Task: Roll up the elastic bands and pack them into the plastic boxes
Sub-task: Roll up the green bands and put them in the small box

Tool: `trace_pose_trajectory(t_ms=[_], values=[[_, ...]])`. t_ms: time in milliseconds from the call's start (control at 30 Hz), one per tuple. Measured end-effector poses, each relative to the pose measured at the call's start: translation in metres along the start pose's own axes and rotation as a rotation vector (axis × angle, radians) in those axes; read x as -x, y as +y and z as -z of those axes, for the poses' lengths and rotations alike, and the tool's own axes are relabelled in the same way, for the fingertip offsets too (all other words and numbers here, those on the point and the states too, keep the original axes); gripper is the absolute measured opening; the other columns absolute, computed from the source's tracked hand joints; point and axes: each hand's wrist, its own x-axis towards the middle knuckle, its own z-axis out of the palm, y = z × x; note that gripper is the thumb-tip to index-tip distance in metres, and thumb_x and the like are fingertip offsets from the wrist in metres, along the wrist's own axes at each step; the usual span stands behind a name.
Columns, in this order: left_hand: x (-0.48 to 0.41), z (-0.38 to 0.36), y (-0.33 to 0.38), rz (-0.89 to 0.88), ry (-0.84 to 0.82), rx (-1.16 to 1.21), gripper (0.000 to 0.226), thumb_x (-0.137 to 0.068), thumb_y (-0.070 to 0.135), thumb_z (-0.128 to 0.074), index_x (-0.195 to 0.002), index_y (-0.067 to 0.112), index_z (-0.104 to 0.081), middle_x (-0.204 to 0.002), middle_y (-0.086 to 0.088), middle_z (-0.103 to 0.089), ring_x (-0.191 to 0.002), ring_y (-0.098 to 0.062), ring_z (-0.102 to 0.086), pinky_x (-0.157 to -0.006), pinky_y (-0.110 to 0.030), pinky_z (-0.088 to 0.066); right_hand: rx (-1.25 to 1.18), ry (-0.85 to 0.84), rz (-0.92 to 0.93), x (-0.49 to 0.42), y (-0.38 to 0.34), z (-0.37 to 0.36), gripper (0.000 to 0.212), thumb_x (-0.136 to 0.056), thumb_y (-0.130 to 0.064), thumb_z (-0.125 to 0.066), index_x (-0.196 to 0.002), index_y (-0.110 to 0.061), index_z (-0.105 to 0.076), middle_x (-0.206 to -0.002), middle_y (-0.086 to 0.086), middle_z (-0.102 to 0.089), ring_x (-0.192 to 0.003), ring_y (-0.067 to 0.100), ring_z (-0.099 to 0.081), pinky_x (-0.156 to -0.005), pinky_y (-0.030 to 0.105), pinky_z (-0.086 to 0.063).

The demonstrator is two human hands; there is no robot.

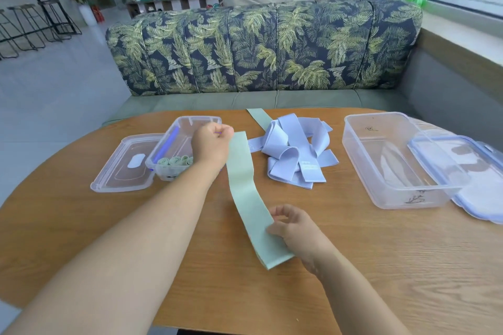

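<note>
A pale green elastic band (243,185) stretches across the wooden table (381,266) between my two hands. My left hand (211,144) grips its far end in a fist, above the small plastic box (187,128). My right hand (295,228) pinches the band near its near end. The small box holds several rolled green bands (177,161). A heap of lilac bands (294,152) lies in the middle, with another green band (260,118) behind it. A large plastic box (392,160) stands open at the right with nothing in it.
The small box's lid (125,168) lies left of it. The large box's blue-rimmed lid (468,171) leans at the far right. A leaf-patterned sofa (261,46) stands behind the table, and a person sits beyond it.
</note>
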Motion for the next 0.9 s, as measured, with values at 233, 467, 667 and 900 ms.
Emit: trace_pose_trajectory(t_ms=[233,467,667,900], values=[[-0.003,-0.024,-0.022,0.024,-0.007,-0.076,0.009,-0.091,0.01,-0.058,-0.086,0.016,-0.063,-0.085,-0.004,-0.063,-0.078,-0.017,-0.057,-0.071,-0.024,-0.042,0.392,0.211,0.174,-0.014,0.019,-0.005,0.026,-0.084,-0.013,-0.065,-0.107,-0.025,-0.061,-0.082,-0.002,-0.065,-0.07,0.009,-0.058,-0.06,0.013,-0.046],[-0.022,-0.043,-0.033,0.016,-0.061,-0.148,0.011,-0.092,0.013,-0.058,-0.094,0.009,-0.068,-0.089,-0.001,-0.065,-0.081,-0.014,-0.057,-0.071,-0.021,-0.039,0.348,0.267,0.159,-0.022,0.019,-0.011,0.016,-0.079,-0.017,-0.067,-0.082,-0.033,-0.066,-0.078,-0.007,-0.07,-0.075,0.007,-0.066,-0.066,0.024,-0.053],[-0.002,-0.048,-0.05,0.024,-0.248,-0.286,0.031,-0.1,0.026,-0.043,-0.123,0.011,-0.058,-0.123,-0.002,-0.061,-0.111,-0.019,-0.055,-0.088,-0.027,-0.041,0.415,0.307,0.097,-0.034,0.014,-0.009,0.005,-0.079,-0.024,-0.068,-0.078,-0.024,-0.063,-0.078,-0.004,-0.068,-0.074,0.009,-0.062,-0.054,0.013,-0.043],[0.058,-0.005,-0.057,-0.04,-0.18,-0.22,0.029,-0.093,0.016,-0.052,-0.121,0.014,-0.06,-0.127,-0.003,-0.059,-0.117,-0.016,-0.055,-0.102,-0.032,-0.042,0.396,0.377,0.089,-0.035,0.012,-0.012,0.015,-0.08,-0.027,-0.071,-0.088,-0.023,-0.058,-0.074,-0.01,-0.062,-0.071,0.009,-0.061,-0.053,0.016,-0.041]])
